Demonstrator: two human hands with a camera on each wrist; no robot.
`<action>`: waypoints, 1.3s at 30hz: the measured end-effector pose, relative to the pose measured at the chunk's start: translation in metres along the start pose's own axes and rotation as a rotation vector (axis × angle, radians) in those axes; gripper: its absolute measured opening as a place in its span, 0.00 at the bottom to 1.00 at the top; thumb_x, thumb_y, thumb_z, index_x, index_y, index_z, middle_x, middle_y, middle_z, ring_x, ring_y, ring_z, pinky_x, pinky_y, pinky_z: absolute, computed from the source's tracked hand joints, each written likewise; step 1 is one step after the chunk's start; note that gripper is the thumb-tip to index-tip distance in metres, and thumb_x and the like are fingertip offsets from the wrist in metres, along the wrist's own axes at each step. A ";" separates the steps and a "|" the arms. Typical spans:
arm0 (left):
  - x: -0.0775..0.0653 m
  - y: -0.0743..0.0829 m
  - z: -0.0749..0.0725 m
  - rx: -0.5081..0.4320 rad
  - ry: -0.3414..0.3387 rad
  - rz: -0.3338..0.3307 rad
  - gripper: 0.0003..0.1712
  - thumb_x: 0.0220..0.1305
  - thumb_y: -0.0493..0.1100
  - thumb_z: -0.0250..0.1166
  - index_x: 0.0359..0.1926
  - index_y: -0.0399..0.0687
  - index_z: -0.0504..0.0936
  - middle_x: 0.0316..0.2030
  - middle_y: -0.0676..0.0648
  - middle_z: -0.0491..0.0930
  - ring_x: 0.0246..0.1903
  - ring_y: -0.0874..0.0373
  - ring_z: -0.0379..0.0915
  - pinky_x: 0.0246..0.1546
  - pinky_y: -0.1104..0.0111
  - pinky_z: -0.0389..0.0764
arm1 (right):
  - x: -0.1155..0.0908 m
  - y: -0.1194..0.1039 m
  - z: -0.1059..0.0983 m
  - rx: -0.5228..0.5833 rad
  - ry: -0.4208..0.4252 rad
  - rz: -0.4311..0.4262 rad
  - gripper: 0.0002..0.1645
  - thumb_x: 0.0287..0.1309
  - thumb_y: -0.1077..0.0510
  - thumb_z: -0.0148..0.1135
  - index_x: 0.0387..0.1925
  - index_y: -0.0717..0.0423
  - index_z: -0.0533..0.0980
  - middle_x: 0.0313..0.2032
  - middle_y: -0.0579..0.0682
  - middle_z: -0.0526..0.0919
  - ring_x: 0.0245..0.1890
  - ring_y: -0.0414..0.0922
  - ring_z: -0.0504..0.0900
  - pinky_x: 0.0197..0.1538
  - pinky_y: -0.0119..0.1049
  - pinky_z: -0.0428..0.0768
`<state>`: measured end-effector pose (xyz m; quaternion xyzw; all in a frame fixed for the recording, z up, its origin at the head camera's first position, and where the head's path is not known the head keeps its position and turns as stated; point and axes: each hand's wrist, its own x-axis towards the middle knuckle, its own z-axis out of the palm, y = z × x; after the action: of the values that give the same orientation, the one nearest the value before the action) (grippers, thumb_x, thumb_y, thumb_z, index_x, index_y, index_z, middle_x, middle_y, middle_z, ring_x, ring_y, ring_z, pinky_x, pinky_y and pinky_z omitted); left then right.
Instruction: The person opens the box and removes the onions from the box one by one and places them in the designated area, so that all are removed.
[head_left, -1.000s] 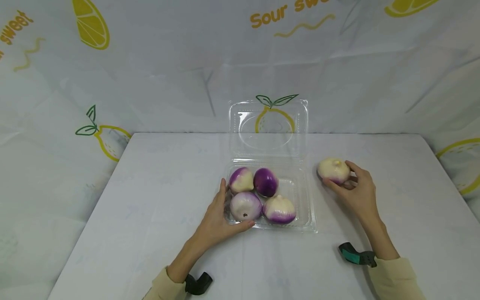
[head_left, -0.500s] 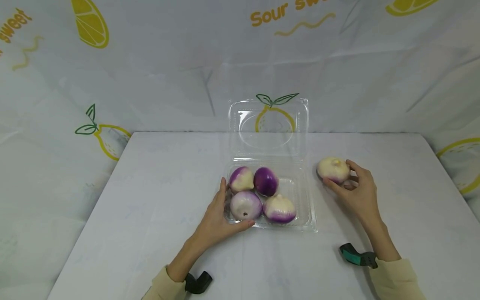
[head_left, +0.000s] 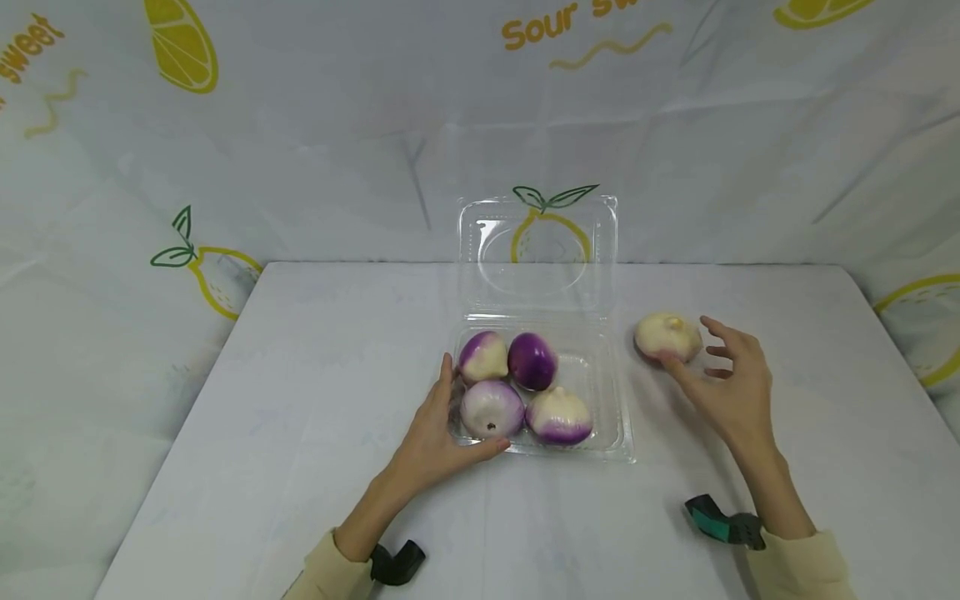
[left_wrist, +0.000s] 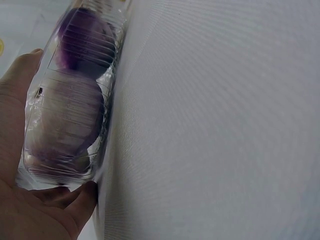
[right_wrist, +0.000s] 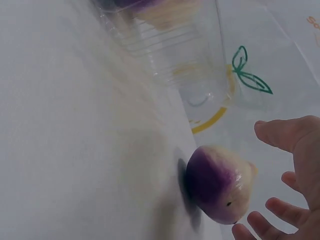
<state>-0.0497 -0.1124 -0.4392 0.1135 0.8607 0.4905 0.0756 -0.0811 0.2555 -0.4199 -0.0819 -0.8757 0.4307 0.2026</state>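
Left hand [head_left: 435,437], spread wide, is bracing the near-left corner of the clear container [head_left: 609,392], while right hand [head_left: 733,387], also wide, is hovering beside the loose onion [head_left: 667,335], which is lying right of the container and risking a roll from any lopsided pinch.

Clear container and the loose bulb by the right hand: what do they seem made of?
Container: thin, glossy plastic, most likely; the backdrop shows through its lid, and light glints off it.
Loose bulb: smooth and shiny, with small bright highlights; perhaps moulded plastic or foam, but real vegetable skin stays possible.
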 end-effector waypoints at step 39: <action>0.000 0.002 0.000 0.021 0.014 -0.002 0.80 0.47 0.59 0.82 0.82 0.43 0.33 0.80 0.42 0.54 0.77 0.49 0.59 0.77 0.49 0.63 | -0.038 -0.060 0.017 0.131 -0.314 -0.203 0.35 0.51 0.61 0.78 0.62 0.48 0.79 0.59 0.50 0.80 0.53 0.28 0.72 0.49 0.21 0.78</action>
<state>-0.0492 -0.1114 -0.4376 0.1100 0.8665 0.4820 0.0688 -0.0516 0.1942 -0.3928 0.0884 -0.8705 0.4714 0.1110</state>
